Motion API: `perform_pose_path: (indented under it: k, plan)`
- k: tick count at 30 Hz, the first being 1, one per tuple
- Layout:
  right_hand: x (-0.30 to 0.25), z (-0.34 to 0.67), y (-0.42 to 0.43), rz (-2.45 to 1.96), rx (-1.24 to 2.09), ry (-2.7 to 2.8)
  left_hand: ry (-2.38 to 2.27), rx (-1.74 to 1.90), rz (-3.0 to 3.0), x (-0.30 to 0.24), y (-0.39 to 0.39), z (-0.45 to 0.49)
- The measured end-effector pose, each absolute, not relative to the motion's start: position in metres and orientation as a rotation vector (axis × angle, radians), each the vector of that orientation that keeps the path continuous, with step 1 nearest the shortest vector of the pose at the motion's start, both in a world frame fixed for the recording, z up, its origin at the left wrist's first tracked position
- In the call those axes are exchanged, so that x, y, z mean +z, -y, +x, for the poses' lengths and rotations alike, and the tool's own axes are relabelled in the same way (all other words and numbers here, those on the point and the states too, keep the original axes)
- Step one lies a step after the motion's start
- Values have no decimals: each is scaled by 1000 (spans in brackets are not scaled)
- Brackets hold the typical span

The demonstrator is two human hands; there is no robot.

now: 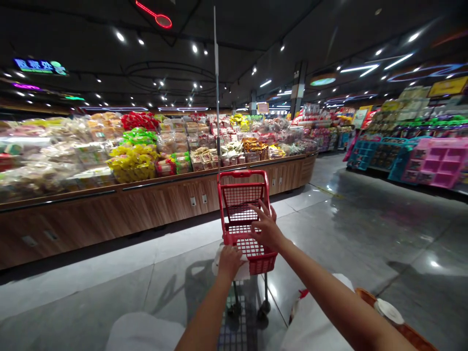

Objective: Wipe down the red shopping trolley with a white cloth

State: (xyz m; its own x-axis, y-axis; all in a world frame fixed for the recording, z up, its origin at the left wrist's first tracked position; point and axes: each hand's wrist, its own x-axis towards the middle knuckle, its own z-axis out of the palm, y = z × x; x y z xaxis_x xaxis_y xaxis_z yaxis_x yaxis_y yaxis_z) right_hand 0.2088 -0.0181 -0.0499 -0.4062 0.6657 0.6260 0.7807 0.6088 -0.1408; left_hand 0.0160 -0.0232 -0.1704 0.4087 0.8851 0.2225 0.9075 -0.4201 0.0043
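A red shopping cart (266, 265) with a grid basket stands straight in front of me. My left hand (230, 258) is closed at the cart's near left corner, its fingers curled over the rim. A white, bag-like thing (218, 265) shows around and below that hand; what it is stays unclear. My right hand (266, 228) is over the right side of the basket, fingers spread and bent, with nothing visible in them. Whether it touches the cart's side I cannot tell.
Past the cart runs a long wood-fronted display counter (164, 197) heaped with packaged foods, including yellow bags (131, 163). Pink plastic racks (435, 161) and teal ones (373, 153) stand at the right. Grey shiny floor (347, 229) surrounds the cart. An orange-brown edge (413, 336) shows at lower right.
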Motion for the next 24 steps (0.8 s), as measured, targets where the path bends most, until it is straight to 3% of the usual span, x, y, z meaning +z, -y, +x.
perform_pose_path:
  k: [6, 12, 15, 20, 24]
  plan:
    - [46, 180, 36, -860, -543, 2162, 1688, -364, -2470, -178, 35, 39]
    - [66, 167, 37, -797, -540, 2203, 1669, -443, -2419, -185, 49, 30]
    - [34, 171, 28, -792, -374, 2344, 1696, -448, -2397, -185, 57, 19]
    - [-82, 203, 17, -1065, 91, 2499, 1753, -567, -2480, -172, 63, -3]
    - [-152, 224, 24, -1256, 309, 2275, 2040, -1179, -2317, -158, 60, 7]
